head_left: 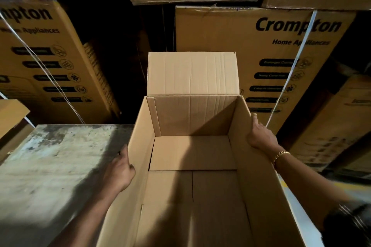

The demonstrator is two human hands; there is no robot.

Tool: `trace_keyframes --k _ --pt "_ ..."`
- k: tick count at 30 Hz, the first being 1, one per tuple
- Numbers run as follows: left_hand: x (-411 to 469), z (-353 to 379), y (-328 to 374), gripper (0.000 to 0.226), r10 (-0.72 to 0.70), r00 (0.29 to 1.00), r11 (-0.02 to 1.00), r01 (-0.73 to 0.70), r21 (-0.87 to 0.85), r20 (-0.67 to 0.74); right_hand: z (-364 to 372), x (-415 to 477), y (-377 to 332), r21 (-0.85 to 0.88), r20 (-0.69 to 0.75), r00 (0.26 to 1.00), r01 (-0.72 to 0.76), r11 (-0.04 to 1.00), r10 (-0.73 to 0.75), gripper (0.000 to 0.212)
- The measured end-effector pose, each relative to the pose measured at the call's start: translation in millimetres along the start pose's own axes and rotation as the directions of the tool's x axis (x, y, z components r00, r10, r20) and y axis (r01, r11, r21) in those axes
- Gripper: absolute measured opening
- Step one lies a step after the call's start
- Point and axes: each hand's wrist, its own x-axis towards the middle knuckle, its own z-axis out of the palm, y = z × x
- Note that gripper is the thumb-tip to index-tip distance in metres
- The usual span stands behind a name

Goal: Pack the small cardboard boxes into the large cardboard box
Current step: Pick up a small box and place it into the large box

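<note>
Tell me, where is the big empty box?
The large cardboard box is mid-view, between the left hand and right hand on its side walls, with the worn table at its left and printed cartons stacked behind.

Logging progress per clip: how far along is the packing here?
Done: the large cardboard box is open, far flap raised. In hand: the left hand and right hand press its outer side walls. Left: all the packing; its inside is empty, with no small boxes in it.
</note>
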Motion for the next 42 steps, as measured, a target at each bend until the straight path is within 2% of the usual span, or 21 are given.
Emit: trace_keyframes --k 3,6,10,13,18,23,33,42 --pt "-3 0 -3 0.061 0.003 1.0 0.998 -0.003 -0.062 0.0 2 -66 20 0.02 0.031 0.999 -0.019 1.0 0.018 0.085" --pt "-15 -2 -10 0.073 -0.012 0.999 0.99 0.018 -0.143 0.041 1 -140 33 -0.015 0.074 0.996 -0.053 0.998 0.054 0.083" --pt "-72 6 -30 0.087 -0.031 0.997 0.992 0.039 -0.117 0.071 3 -229 56 0.002 0.129 0.989 -0.07 0.998 0.07 0.082" --pt "-117 24 -60 0.085 -0.037 0.993 0.967 0.065 -0.245 0.116 4 -278 61 0.033 0.156 0.979 -0.136 0.99 0.129 0.079" --pt "-135 54 -93 0.075 -0.06 0.996 0.953 0.079 -0.291 0.071 5 -308 59 0.126 0.086 0.986 -0.156 0.98 0.146 0.065" --pt "-149 35 -77 0.059 -0.05 0.995 0.899 0.082 -0.429 0.086 3 -312 61 0.218 0.09 0.987 -0.152 0.964 0.135 0.059" --pt "-171 23 -59 0.047 -0.086 0.995 0.962 0.094 -0.256 0.043 2 -315 68 0.213 0.085 0.99 -0.126 0.969 0.111 0.049" --pt "-191 14 -56 0.035 -0.101 0.994 0.988 0.096 -0.121 -0.036 -1 -321 70 0.194 0.105 0.989 -0.125 0.973 0.106 0.052"
